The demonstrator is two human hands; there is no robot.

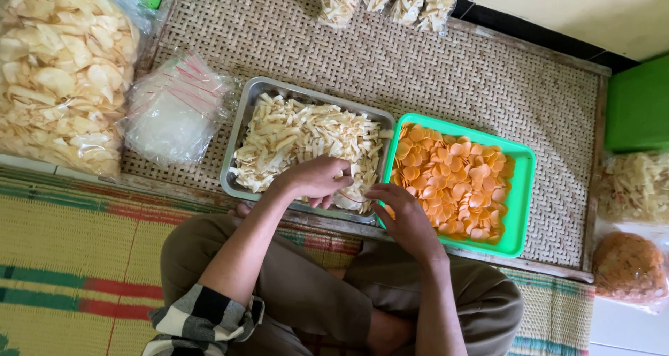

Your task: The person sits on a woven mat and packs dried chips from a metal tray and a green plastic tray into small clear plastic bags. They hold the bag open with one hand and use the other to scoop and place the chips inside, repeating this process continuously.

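Head view: my left hand [317,179] and right hand [404,213] pinch a small clear bag [354,197] open over the metal tray [245,119], catching spills.

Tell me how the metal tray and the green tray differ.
The metal tray is grey steel; the green tray is bright green, plastic by its look. The metal tray holds pale, strip-shaped chips; the green one holds round orange chips. The left hand is over the metal tray, the right hand at the green tray's near corner. Both are rectangular, shallow, and sit side by side on the woven mat.
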